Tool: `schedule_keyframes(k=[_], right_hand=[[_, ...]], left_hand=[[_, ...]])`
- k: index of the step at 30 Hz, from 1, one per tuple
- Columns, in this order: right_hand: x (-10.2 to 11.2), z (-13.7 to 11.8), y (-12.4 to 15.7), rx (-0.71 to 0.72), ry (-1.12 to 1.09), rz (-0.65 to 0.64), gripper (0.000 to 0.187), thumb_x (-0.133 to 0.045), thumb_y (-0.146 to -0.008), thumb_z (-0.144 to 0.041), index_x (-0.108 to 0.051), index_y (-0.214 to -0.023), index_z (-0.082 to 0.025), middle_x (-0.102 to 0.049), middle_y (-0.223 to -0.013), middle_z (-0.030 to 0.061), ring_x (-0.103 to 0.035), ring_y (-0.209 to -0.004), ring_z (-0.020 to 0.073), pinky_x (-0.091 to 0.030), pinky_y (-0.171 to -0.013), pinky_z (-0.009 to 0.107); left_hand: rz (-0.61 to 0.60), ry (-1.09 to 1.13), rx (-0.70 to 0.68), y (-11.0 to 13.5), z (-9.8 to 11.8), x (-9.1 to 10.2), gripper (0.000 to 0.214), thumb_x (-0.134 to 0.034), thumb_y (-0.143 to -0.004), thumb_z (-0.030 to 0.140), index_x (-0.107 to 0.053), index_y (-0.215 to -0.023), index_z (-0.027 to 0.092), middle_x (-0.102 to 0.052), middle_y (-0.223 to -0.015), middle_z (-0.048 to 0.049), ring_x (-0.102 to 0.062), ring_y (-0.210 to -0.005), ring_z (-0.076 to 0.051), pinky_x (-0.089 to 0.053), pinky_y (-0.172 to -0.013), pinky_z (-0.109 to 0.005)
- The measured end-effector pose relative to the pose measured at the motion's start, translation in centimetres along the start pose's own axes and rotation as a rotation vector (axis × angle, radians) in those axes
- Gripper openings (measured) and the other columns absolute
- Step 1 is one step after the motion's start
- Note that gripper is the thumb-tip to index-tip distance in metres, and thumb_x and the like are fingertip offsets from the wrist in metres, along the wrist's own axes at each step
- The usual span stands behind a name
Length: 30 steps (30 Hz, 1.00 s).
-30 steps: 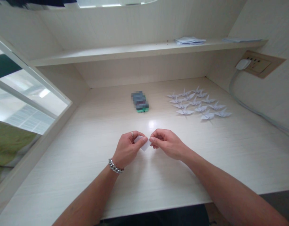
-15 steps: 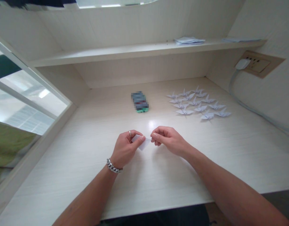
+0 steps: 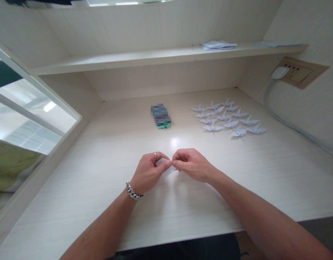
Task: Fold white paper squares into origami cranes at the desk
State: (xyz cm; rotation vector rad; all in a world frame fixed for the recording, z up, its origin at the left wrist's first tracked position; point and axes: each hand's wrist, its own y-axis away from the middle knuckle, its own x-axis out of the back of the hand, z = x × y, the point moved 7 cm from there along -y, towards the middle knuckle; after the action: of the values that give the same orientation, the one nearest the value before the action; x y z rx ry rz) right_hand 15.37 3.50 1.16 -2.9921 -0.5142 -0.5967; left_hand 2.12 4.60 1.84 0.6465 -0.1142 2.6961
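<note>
A small white folded paper (image 3: 169,171) is held just above the desk, mostly covered by my fingers. My left hand (image 3: 152,170), with a ring and a chain bracelet, pinches it between thumb and fingers. My right hand (image 3: 192,164) is closed in a pinch at the paper's right end, its fingertips touching those of my left hand. Farther back on the right stand several white paper cranes (image 3: 223,116), set close together in rows.
A phone-like object (image 3: 163,126) with a green edge, its surface pixelated, lies at the desk's middle back. Folded white papers (image 3: 218,45) rest on the shelf (image 3: 144,59). A white plug (image 3: 280,72) sits in the wall socket, its grey cable (image 3: 284,124) running down the right side.
My left hand has shifted slightly right and down with the paper. The gap between my hands has closed, and their fingertips now meet at the paper's right end.
</note>
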Motion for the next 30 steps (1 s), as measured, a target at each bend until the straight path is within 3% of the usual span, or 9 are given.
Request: schedule_keyframes(k=[5,11,15,19,22,30], right_hand=[[0.0,0.5,0.1,-0.032,-0.090,-0.002,0.011,-0.052,-0.072,-0.016,-0.061,-0.065,-0.016,-0.057,-0.060,-0.0021,-0.047,-0.055,0.0101,-0.033,-0.051,0.023],[1.2,1.5,0.1,-0.058,-0.209,0.059,0.010,-0.054,-0.072,-0.017,-0.061,-0.065,-0.016,-0.059,-0.060,-0.0003,-0.051,-0.057,0.0117,-0.038,-0.057,0.025],[1.0,1.0,-0.1,-0.015,-0.227,0.077,0.010,-0.057,-0.077,-0.024,-0.063,-0.074,-0.016,-0.061,-0.068,0.0001,-0.053,-0.062,0.0122,-0.039,-0.058,0.025],[0.5,0.4,0.0,0.014,-0.100,0.033,0.011,-0.055,-0.078,-0.023,-0.063,-0.075,-0.017,-0.059,-0.068,-0.0012,-0.050,-0.062,0.0112,-0.036,-0.056,0.024],[0.8,0.9,0.1,-0.019,-0.054,0.001,0.011,-0.053,-0.075,-0.017,-0.063,-0.070,-0.016,-0.058,-0.064,-0.0016,-0.048,-0.059,0.0106,-0.035,-0.054,0.023],[0.2,0.7,-0.4,0.022,-0.332,0.092,0.016,-0.061,-0.081,-0.031,-0.062,-0.078,-0.016,-0.060,-0.069,0.0002,-0.054,-0.063,0.0122,-0.041,-0.060,0.025]], left_hand=[[0.001,0.106,0.049,0.0,-0.3,0.3,0.020,-0.066,-0.076,0.034,-0.068,-0.072,0.014,-0.061,-0.061,-0.0002,-0.050,-0.056,-0.012,-0.037,-0.052,-0.023],[0.177,0.234,0.083,0.0,-0.8,3.0,0.020,-0.071,-0.072,0.033,-0.067,-0.071,0.014,-0.060,-0.058,0.0015,-0.049,-0.054,-0.011,-0.039,-0.052,-0.022],[0.130,0.187,0.061,-0.1,-0.6,2.2,0.019,-0.071,-0.072,0.033,-0.068,-0.071,0.014,-0.061,-0.060,0.0008,-0.051,-0.056,-0.011,-0.040,-0.053,-0.023],[0.068,0.110,0.053,-0.1,-0.3,1.1,0.020,-0.069,-0.074,0.034,-0.069,-0.071,0.014,-0.063,-0.061,-0.0002,-0.051,-0.056,-0.012,-0.039,-0.053,-0.023],[0.114,0.131,0.064,0.0,-0.3,1.5,0.020,-0.069,-0.074,0.034,-0.068,-0.071,0.014,-0.062,-0.059,0.0004,-0.051,-0.055,-0.012,-0.039,-0.052,-0.023],[0.209,0.205,0.057,0.2,0.0,1.4,0.019,-0.069,-0.074,0.032,-0.070,-0.072,0.014,-0.067,-0.064,-0.0019,-0.058,-0.059,-0.014,-0.044,-0.056,-0.024]])
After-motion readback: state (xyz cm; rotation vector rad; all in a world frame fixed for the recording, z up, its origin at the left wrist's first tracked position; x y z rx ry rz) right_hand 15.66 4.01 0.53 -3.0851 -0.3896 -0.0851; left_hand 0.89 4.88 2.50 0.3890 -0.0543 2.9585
